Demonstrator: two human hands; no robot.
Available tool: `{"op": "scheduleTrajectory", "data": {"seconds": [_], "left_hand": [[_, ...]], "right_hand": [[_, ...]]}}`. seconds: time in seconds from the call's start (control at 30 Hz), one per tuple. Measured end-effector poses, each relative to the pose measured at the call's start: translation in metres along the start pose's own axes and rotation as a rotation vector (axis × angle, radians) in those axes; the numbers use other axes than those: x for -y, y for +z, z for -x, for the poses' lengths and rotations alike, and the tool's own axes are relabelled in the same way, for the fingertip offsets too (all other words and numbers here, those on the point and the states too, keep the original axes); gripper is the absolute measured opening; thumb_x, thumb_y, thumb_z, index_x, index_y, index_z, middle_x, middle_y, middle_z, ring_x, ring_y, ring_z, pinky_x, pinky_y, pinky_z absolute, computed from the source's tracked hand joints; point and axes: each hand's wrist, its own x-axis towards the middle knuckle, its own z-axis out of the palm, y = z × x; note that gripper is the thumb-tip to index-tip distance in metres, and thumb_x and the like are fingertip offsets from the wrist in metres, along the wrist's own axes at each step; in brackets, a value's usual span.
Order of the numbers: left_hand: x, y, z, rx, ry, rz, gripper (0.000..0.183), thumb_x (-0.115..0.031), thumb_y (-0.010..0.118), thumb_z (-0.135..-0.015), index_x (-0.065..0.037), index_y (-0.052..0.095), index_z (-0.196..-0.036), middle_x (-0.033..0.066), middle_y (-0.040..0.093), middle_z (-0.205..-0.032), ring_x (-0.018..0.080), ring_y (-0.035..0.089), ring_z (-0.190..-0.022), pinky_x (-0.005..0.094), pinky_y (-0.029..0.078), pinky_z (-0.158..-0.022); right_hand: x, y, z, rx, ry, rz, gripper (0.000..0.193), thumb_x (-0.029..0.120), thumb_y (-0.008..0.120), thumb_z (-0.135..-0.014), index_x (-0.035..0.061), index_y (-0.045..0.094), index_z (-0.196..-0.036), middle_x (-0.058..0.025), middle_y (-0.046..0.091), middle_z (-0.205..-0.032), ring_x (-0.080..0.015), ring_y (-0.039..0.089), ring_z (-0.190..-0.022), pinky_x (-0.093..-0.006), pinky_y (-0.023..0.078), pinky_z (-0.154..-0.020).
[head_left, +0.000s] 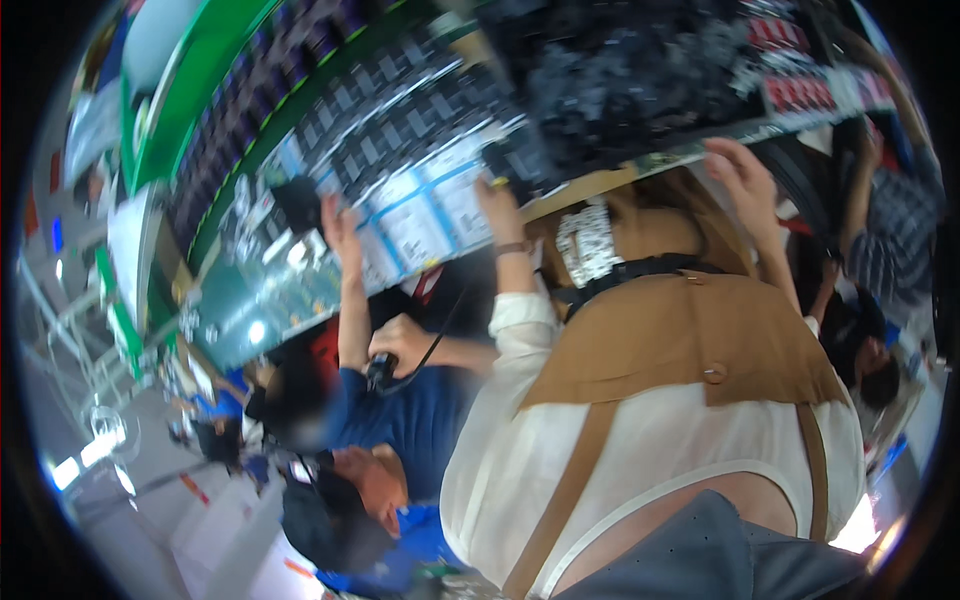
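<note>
Tabletop (230,305) is being viewed at a slant, with motion blur limiting detail. A dark piece (502,160) is being met by the left hand (497,208) at the near edge of the stock, just beyond the white-and-blue cartons (415,215). The fingers are being seen bent toward it; whether it is being gripped or only touched cannot be told. The right hand (742,178) is being held wide, fingers apart, near the tabletop's front edge, with nothing visible in it.

Handling (judged): the piece is being rated as light, stiff and probably smooth, so some slip is being expected; fragility is being left undecided. Its near end or two opposite sides are being favoured for the hold.

Containers: similar dark pieces (400,115) are being kept in slanting rows, separated by pale strips. To their right, loose black parts (620,95) are being held in a heap; any container wall there is being lost in blur. Red-and-white packs (800,95) are being stacked at the far right. Purple-and-dark items (270,60) are being lined up along a green-edged rack (180,90). Contents of the cartons are being hidden.
</note>
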Motion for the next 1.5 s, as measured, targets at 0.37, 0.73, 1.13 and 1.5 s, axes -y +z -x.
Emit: {"op": "scheduleTrajectory", "data": {"seconds": [0.37,0.73,1.13,1.5], "left_hand": [[-0.047,0.000,0.010,-0.345,0.197,-0.483,0.042,-0.007,0.051,-0.073,0.001,0.048,-0.115,0.0275,0.047,-0.107,0.0403,0.046,-0.099,0.0453,0.037,-0.084],[-0.198,0.051,0.124,0.002,0.361,0.197,0.029,-0.005,0.042,-0.085,-0.001,0.048,-0.113,0.0056,0.049,-0.108,0.0121,0.045,-0.094,0.0241,0.034,-0.083],[-0.235,0.148,0.199,0.986,-0.150,0.900,0.038,-0.030,0.033,-0.094,-0.003,0.042,-0.120,0.0117,0.050,-0.114,0.0217,0.049,-0.105,0.0340,0.038,-0.090],[-0.232,0.150,0.183,0.827,-0.469,1.371,0.066,-0.060,0.015,-0.086,-0.015,0.039,-0.128,0.0173,0.041,-0.127,0.0392,0.037,-0.117,0.0512,0.025,-0.100]], "right_hand": [[-0.167,-0.130,-0.036,-0.588,0.322,-0.333,0.035,0.024,0.053,-0.085,0.0007,0.050,-0.111,-0.0052,0.056,-0.086,-0.0104,0.054,-0.067,-0.0253,0.049,-0.060],[-0.262,-0.166,-0.107,-0.538,0.481,-0.660,0.025,0.020,0.057,-0.083,-0.0045,0.055,-0.083,-0.0072,0.057,-0.067,-0.0158,0.057,-0.054,-0.0262,0.051,-0.055],[-0.140,-0.195,-0.032,-0.559,0.139,-0.438,0.019,0.014,0.054,-0.084,-0.0034,0.059,-0.080,-0.0048,0.057,-0.065,-0.0081,0.054,-0.054,-0.0188,0.046,-0.052],[-0.073,-0.112,-0.042,0.160,0.084,-0.395,0.029,0.030,0.053,-0.086,0.0018,0.059,-0.085,-0.0026,0.058,-0.071,-0.0087,0.056,-0.063,-0.0220,0.046,-0.055]]}}
